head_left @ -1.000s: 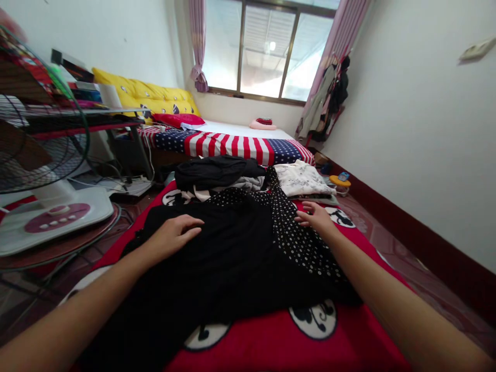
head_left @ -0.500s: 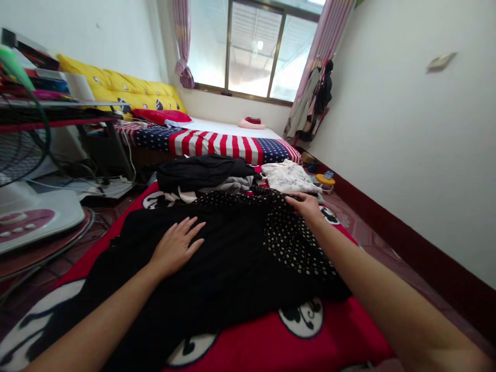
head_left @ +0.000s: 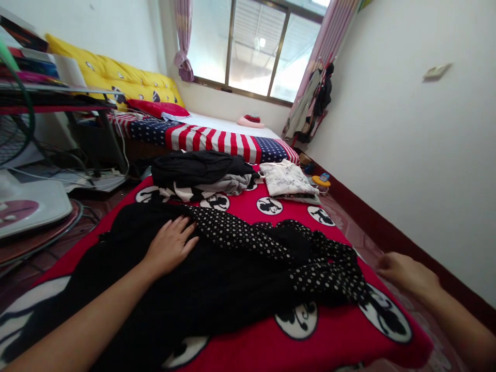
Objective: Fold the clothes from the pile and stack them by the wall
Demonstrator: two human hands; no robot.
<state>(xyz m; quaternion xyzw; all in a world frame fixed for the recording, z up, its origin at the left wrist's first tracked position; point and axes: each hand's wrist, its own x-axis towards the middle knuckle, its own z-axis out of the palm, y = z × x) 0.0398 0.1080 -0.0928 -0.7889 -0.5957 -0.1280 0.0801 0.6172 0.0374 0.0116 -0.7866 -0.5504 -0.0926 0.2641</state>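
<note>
A black garment (head_left: 217,279) with a white-dotted part (head_left: 248,237) lies spread across a red blanket (head_left: 333,336) printed with black mouse heads. My left hand (head_left: 170,247) rests flat on the black cloth, fingers apart, just left of the dotted band. My right hand (head_left: 403,271) hovers off the blanket's right edge, clear of the garment, fingers loosely bent and holding nothing. The dotted part is bunched in folds near the blanket's right side.
Beyond the garment lie a heap of dark clothes (head_left: 201,170) and a folded white flowered garment (head_left: 284,178). Behind is a bed with a stars-and-stripes sheet (head_left: 217,139). A fan base (head_left: 27,204) and cables stand at left. A wall runs along the right.
My right hand drew the dotted part from the far side toward me, let go, and moved off the blanket's right edge. My left hand stayed pressed on the black cloth.
</note>
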